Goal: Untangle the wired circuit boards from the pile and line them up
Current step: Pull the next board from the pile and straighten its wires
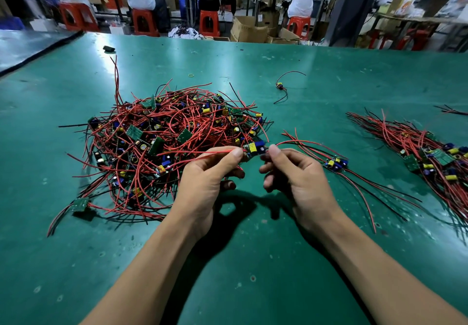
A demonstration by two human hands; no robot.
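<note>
Left hand (210, 180) and right hand (296, 175) each pinch one end of a small green wired circuit board (253, 148), held beside the tangled red-wired pile (172, 137) on the green worktop (253, 261). Aligned row (430, 157) at right is smaller, so most of the untangling is judged still to do.

The left forearm (152, 261) and right forearm (374, 261) reach in from the near edge and converge above the surface (240, 286), palms turned toward each other. The left hand (210, 182) presses thumb to forefinger in a pinch grip at the left end of a wired circuit board (253, 148), with its lower fingers curled under. The right hand (301, 180) pinches at the board's right end, its other fingers loosely curled.
</note>
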